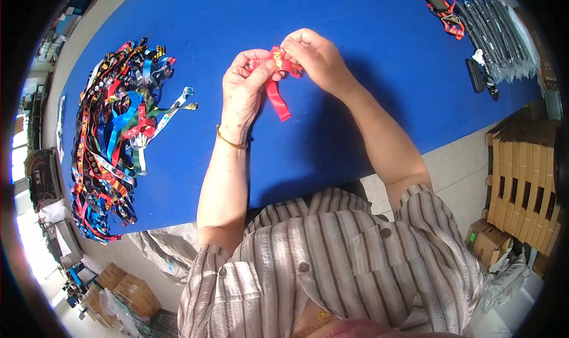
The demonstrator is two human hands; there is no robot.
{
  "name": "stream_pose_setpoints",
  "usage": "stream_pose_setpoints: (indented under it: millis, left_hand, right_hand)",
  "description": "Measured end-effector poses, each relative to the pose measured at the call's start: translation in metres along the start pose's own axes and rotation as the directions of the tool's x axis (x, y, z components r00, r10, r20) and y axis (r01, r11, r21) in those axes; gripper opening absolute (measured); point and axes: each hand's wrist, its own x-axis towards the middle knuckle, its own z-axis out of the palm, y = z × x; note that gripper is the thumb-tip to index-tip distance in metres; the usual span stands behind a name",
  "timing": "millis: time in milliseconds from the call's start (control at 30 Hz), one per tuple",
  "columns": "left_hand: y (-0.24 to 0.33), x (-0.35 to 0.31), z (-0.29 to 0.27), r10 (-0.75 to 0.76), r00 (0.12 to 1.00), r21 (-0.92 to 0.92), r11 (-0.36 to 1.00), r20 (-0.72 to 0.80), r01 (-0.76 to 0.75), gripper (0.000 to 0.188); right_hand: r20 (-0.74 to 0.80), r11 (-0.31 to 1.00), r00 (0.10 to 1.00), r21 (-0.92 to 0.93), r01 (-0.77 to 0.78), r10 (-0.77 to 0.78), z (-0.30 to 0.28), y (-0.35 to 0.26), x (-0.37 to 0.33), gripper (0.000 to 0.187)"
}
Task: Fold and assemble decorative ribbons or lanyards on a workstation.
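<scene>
Over the blue table, my left hand (248, 80) pinches a red printed ribbon (277, 101) between thumb and fingers. Part of the ribbon is folded or looped at the fingertips, and one loose end hangs down below. My right hand (315, 59) is closed at the ribbon's upper right side, its thumb and fingers pressed together at the folded part. A small yellow pattern shows on the red fabric between the hands. The exact fold is partly hidden by the fingers. To the left lies a large heap of colourful printed ribbons (112, 136), some ends trailing toward the middle.
The blue table (332, 6) spreads around my hands. At its far right lie flat plastic-wrapped packs (495, 39), an orange-red strap (453, 27) and a black object (475, 74). Cardboard boxes (524, 187) are stacked right of the table; more cartons (136, 293) sit on the floor at lower left.
</scene>
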Motion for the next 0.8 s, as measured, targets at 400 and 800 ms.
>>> stream_pose_setpoints:
  millis: [400, 800]
  left_hand:
    - [-0.0015, 0.0008, -0.0041, -0.039, 0.999, -0.027, 0.999, 0.014, 0.039, 0.021]
    - [-0.0010, 0.0029, -0.0024, -0.124, 0.992, -0.034, 0.992, 0.003, 0.124, 0.020]
  right_hand:
    - [0.150, 0.998, 0.987, -0.040, -0.047, 0.052, -0.0032, -0.0078, -0.0014, 0.009]
    - [0.135, 0.317, 0.744, -0.844, 0.432, -0.655, -0.0048, -0.0028, 0.0056, 0.009]
